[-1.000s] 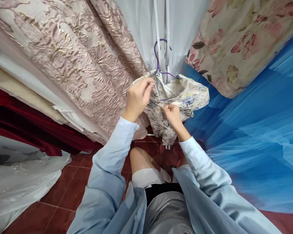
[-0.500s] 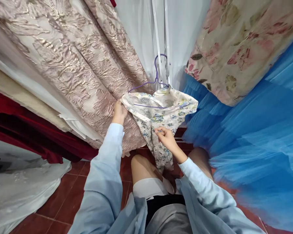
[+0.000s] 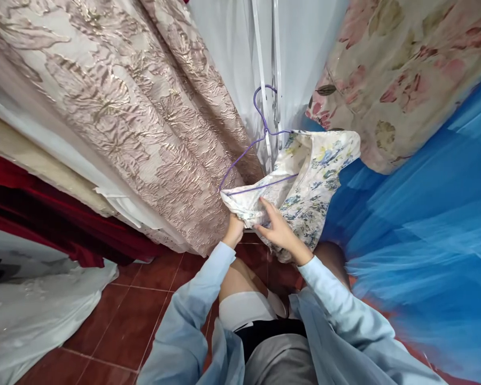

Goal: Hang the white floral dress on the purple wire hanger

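Note:
A white floral dress (image 3: pixel 316 182) with blue and yellow flowers hangs on a purple hanger (image 3: pixel 240 156), its near shoulder tilted down to the left. My left hand (image 3: pixel 234 231) is closed on the lower left edge of the dress at the shoulder, its fingertips partly hidden by cloth. Against the front of that same shoulder is my right hand (image 3: pixel 280 231), with index finger and thumb spread apart over the fabric. The hanger's hook shows beside white straps (image 3: pixel 260 64). The dress's lower part drops behind my right hand and wrist.
A pink brocade gown (image 3: pixel 144 117) hangs at the left, with dark red cloth (image 3: pixel 44 214) beyond it. On the right are a floral skirt (image 3: pixel 393 80) and blue tulle (image 3: pixel 425 224). White fabric (image 3: pixel 44 310) spreads over the red tiled floor (image 3: pixel 124 326).
The dress and hanger have turned and tilted, the left shoulder dropping toward me. My left hand has moved right and down with it. My right hand has gone from a pinch to spread fingers.

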`<act>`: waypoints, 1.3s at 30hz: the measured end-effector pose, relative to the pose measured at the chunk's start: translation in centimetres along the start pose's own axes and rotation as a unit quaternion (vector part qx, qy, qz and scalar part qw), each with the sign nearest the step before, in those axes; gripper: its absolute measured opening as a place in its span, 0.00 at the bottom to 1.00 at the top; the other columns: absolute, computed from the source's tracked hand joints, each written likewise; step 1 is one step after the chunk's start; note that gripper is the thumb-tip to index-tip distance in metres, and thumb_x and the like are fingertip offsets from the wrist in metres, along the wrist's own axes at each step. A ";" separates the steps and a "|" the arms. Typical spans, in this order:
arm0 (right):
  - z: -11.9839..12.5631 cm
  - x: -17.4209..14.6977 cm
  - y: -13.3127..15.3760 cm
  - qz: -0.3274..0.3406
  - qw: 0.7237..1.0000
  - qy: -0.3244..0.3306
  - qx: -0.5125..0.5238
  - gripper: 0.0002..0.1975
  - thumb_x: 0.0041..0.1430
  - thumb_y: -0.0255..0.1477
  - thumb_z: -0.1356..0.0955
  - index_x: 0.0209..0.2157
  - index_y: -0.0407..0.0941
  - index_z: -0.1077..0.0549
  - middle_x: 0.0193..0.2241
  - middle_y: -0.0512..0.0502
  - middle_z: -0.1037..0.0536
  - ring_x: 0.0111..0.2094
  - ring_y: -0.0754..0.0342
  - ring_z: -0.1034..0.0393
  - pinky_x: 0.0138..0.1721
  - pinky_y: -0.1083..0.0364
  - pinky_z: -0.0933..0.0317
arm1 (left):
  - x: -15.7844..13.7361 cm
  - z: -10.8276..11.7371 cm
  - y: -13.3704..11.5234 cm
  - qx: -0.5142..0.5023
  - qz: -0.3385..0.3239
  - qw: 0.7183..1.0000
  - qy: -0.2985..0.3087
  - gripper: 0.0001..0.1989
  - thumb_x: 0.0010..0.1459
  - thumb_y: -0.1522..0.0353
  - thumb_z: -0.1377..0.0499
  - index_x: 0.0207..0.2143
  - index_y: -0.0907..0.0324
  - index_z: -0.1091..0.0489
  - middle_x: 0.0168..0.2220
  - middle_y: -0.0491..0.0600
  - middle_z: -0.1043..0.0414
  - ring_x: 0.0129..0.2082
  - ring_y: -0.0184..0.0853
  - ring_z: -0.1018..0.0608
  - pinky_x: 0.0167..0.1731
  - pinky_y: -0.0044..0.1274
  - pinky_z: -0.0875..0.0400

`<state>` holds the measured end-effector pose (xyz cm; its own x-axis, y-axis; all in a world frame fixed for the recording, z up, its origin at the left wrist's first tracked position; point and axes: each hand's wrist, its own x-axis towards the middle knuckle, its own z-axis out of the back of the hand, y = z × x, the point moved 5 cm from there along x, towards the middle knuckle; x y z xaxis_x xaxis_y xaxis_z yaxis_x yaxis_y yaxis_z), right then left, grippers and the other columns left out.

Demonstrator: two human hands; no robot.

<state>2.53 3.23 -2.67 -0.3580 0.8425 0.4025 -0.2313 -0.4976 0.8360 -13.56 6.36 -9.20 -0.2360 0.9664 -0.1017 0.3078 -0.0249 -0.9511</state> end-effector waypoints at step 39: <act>21.0 -0.9 8.4 -0.075 0.990 0.085 -0.081 0.08 0.53 0.32 0.33 0.24 0.44 0.25 0.20 0.49 0.28 0.23 0.56 0.37 0.25 0.57 0.45 | -9.3 -8.3 0.1 0.255 0.064 0.859 0.439 0.28 0.50 0.45 0.34 0.29 0.64 0.26 0.26 0.47 0.29 0.28 0.32 0.30 0.31 0.23 0.33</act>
<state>19.93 2.64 11.82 -0.4520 0.8695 0.1991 -0.4306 -0.4082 0.8050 -3.64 -0.53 -5.91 0.6256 0.7617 -0.1689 -0.2180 -0.0371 -0.9752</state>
